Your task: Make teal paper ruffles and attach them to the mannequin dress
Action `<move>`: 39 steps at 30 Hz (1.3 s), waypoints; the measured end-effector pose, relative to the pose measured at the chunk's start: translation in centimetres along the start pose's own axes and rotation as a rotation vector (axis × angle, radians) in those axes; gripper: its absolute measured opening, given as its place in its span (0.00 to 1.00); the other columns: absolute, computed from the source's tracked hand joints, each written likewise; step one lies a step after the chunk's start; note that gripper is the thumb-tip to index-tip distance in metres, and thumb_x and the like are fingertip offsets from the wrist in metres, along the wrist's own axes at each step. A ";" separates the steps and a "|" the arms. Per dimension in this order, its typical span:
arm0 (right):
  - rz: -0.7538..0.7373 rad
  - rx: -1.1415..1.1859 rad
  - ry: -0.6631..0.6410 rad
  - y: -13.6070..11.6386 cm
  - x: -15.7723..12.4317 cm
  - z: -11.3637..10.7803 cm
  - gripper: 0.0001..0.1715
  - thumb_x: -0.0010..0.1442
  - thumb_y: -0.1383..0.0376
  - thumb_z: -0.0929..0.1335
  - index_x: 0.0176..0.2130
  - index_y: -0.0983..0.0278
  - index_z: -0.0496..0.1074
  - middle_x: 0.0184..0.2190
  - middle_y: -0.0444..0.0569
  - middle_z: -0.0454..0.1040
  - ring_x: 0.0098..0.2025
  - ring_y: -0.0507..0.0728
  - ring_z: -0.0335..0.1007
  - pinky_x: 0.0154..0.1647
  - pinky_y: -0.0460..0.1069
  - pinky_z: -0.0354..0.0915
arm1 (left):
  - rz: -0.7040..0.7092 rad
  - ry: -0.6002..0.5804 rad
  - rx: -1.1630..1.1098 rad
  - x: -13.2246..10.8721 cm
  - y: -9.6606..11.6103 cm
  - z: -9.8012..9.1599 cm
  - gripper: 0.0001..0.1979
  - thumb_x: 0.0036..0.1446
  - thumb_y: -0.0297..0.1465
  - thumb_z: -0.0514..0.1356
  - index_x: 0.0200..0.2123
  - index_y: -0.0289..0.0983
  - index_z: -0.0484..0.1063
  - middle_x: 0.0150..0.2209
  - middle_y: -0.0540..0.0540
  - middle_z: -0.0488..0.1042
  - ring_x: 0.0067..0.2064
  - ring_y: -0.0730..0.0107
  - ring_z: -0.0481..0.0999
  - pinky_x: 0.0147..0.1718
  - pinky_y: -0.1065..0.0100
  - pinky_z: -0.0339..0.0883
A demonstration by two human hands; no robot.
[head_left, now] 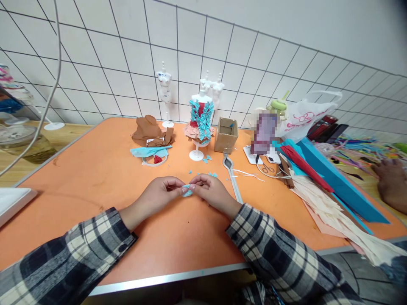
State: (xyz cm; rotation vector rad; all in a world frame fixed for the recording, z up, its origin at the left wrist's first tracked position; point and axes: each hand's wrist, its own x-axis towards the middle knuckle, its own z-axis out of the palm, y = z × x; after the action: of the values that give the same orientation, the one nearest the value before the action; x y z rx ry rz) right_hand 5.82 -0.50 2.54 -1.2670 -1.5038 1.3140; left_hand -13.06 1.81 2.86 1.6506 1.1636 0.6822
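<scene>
Between my two hands, over the orange table (152, 237), is a small piece of light blue crepe paper (187, 190). My left hand (159, 192) pinches its left side with thumb and forefinger. From the other side, the fingertips of my right hand (212, 191) press on it; they hide part of it. Beyond my hands a small dress form (202, 118) stands upright on a white base, dressed in blue bows, a red front and a peach and brown skirt. Loose blue bow-shaped pieces (207, 159) lie in front of its base.
Brown crepe paper (148, 131) lies at the back left. A cardboard box (226, 134) stands right of the dress form, near scissors (267, 168) and a phone (263, 132). Cream paper strips (321, 203) hang over the right edge. Another person's hand (392, 182) rests at far right.
</scene>
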 end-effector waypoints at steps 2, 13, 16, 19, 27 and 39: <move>-0.028 -0.018 0.019 0.4 0.2 0.0 0.08 0.54 0.62 0.70 0.31 0.65 0.70 0.28 0.43 0.71 0.29 0.49 0.65 0.31 0.44 0.62 | 0.003 0.005 -0.021 0.0 0.0 0.1 0.18 0.45 0.45 0.65 0.29 0.36 0.79 0.31 0.45 0.82 0.34 0.62 0.78 0.36 0.67 0.69; -0.087 -0.161 0.045 1.1 0.4 0.3 0.06 0.53 0.62 0.69 0.29 0.64 0.70 0.22 0.40 0.67 0.23 0.48 0.57 0.25 0.44 0.53 | 0.052 -0.002 0.000 -0.2 0.0 0.2 0.22 0.47 0.45 0.65 0.41 0.36 0.78 0.40 0.42 0.81 0.41 0.58 0.79 0.41 0.64 0.70; -0.112 -0.213 0.029 1.3 0.4 0.5 0.07 0.54 0.62 0.69 0.28 0.63 0.70 0.20 0.38 0.64 0.22 0.48 0.54 0.23 0.44 0.50 | 0.058 -0.003 0.041 -0.3 0.0 0.2 0.18 0.50 0.46 0.63 0.32 0.35 0.79 0.34 0.42 0.81 0.37 0.60 0.78 0.38 0.66 0.69; -0.096 -0.172 0.029 1.5 0.4 0.8 0.09 0.54 0.60 0.70 0.28 0.63 0.70 0.19 0.38 0.63 0.21 0.48 0.53 0.22 0.44 0.50 | 0.050 0.024 0.036 -0.3 0.0 0.2 0.18 0.50 0.45 0.62 0.29 0.35 0.79 0.30 0.43 0.80 0.34 0.62 0.77 0.35 0.67 0.69; -0.009 -0.023 0.004 1.4 0.6 1.2 0.10 0.50 0.62 0.72 0.29 0.64 0.69 0.21 0.39 0.65 0.22 0.48 0.58 0.23 0.44 0.55 | 0.083 0.072 -0.032 -0.4 0.1 0.1 0.15 0.49 0.43 0.62 0.27 0.36 0.78 0.28 0.45 0.80 0.31 0.64 0.77 0.33 0.68 0.69; -0.023 -0.021 -0.039 1.4 0.5 1.0 0.09 0.52 0.61 0.70 0.30 0.65 0.70 0.23 0.40 0.65 0.24 0.48 0.56 0.25 0.44 0.54 | 0.050 0.060 -0.057 -0.3 0.3 -0.1 0.18 0.49 0.46 0.63 0.27 0.35 0.77 0.27 0.46 0.79 0.31 0.65 0.75 0.33 0.68 0.67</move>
State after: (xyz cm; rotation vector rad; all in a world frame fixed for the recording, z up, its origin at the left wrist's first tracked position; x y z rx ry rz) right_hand 5.06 -0.31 0.91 -1.2400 -1.5585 1.3175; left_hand -13.12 1.55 3.17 1.6253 1.1382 0.7945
